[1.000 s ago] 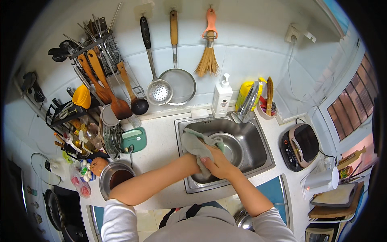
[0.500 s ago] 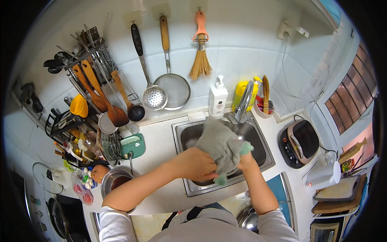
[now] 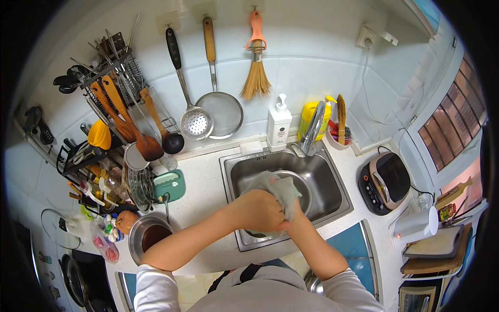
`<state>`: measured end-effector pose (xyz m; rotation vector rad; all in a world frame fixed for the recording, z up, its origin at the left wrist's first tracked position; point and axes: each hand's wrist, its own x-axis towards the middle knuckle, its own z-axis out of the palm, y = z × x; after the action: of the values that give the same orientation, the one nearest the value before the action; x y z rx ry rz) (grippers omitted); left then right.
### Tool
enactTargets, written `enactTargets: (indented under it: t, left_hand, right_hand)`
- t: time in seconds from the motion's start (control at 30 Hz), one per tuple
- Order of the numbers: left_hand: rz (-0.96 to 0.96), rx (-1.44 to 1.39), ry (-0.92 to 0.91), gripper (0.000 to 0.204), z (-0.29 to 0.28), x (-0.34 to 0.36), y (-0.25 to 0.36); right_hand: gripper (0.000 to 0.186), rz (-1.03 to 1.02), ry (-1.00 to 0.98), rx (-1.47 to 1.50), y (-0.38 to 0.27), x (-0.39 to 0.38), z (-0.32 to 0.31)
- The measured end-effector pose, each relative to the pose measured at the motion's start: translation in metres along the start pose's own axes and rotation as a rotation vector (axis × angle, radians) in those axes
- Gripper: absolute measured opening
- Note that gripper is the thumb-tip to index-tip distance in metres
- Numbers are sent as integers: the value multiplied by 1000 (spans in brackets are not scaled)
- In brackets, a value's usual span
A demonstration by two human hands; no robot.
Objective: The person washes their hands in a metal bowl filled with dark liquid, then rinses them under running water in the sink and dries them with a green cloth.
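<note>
Both my hands are together over the near left part of the steel sink (image 3: 332, 190), wrapped in a grey cloth (image 3: 285, 191). My left hand (image 3: 261, 209) is closed on the cloth, knuckles up. Folds of cloth and the left hand cover most of my right hand (image 3: 294, 210), which appears to grip the same cloth from the right. Below them in the sink sits a round metal basin (image 3: 305, 193), partly hidden by the cloth. The chrome faucet (image 3: 313, 125) stands behind the sink, apart from my hands.
A white pump bottle (image 3: 279, 125) and a yellow jug (image 3: 307, 117) stand behind the sink. On the left are a metal pot (image 3: 136, 236) of brown liquid and a green dish (image 3: 176, 184). An electric cooker (image 3: 384, 182) is at right. Skimmer (image 3: 197, 124), sieve (image 3: 228, 117) and brush (image 3: 255, 78) hang above.
The cloth was spread out and hanging between my hands; now it is bunched up. My right hand has moved left against the left hand, uncovering more of the sink and basin.
</note>
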<state>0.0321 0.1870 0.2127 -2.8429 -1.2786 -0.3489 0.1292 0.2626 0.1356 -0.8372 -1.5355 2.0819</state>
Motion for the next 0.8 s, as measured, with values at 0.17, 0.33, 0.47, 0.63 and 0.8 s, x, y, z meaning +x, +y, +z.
enactTargets:
  t: [0.17, 0.33, 0.47, 0.63, 0.8]
  left_hand:
    - [-280, 65, 545, 59, 0, 13, -1]
    - [-475, 84, 427, 78, 24, 23, 12]
    - [-403, 13, 378, 77, 25, 13, 19]
    - [-425, -617, 227, 73, 23, -15, 22]
    - [-31, -2428, 1032, 57, 51, -14, 2]
  right_hand:
    - [28, -308, -96, 333, -30, -10, -1]
    - [40, -294, -299, 984, -40, -16, 17]
    - [51, -323, -332, 1089, -48, -24, 14]
    - [58, -419, -202, 1136, -57, -14, -7]
    - [72, -488, -310, -274, -65, -19, 1]
